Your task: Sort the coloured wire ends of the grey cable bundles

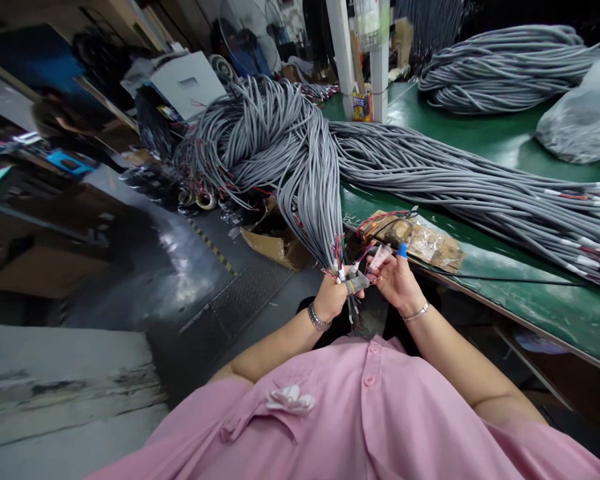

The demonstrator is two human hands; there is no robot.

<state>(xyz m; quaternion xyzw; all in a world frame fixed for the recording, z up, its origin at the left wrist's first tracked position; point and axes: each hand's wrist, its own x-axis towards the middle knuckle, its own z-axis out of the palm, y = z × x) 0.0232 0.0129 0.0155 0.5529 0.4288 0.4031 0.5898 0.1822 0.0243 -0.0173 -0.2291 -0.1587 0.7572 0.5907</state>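
Observation:
My left hand (pixel 332 298) is closed around the end of a grey cable, with a grey covering with a yellow band on its thumb or finger. Above it hangs a thick bundle of grey cables (pixel 313 193), their stripped ends showing white sleeves and thin coloured wires (pixel 338 252). Close by on the right, my right hand (pixel 399 285) has its fingers pinched near the thin wires, and a blue finger cover (pixel 403 250) sits on one fingertip. A pale pinkish, translucent piece (pixel 380 256) shows at its fingers. What exactly the pinch holds is too small to make out.
Long grey cables (pixel 450 173) lie across the green table (pixel 520 293). A taped wooden block (pixel 420 240) sits at its edge. Farther back are a coiled bundle (pixel 505 67) and a plastic bag (pixel 583 113). An open cardboard box (pixel 267 243) stands below. Another person (pixel 55 120) is at far left.

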